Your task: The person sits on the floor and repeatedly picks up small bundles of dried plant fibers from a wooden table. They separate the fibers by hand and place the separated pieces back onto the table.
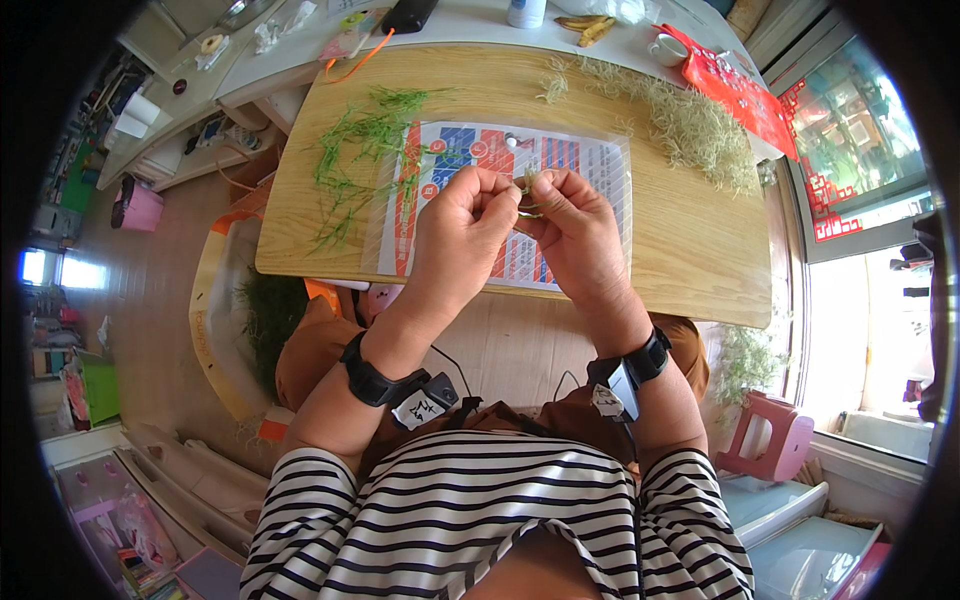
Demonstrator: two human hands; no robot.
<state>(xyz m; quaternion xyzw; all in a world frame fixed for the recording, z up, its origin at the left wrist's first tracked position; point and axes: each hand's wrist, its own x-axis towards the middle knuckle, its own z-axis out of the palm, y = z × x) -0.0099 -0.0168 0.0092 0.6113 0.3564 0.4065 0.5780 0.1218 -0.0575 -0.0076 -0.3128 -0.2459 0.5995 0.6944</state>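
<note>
My left hand (476, 210) and my right hand (574, 217) meet above a printed sheet (457, 146) on the wooden table (697, 255). Between them, thumbs and forefingers pinch a small pale-green plant sprig (528, 196); parts of it are hidden by the fingers. Loose bright-green feathery plant stems (352, 154) lie to the left, some overlapping the sheet's left edge. A heap of paler, curly plant strands (694, 131) spreads along the table's right back part.
Behind the table, a white surface holds a black phone-like object (409, 15), a banana peel (592, 31), a white mug (667, 51) and a red cloth (739, 94). A container of dark-green plants (270, 322) stands below left, a pink stool (766, 436) at lower right.
</note>
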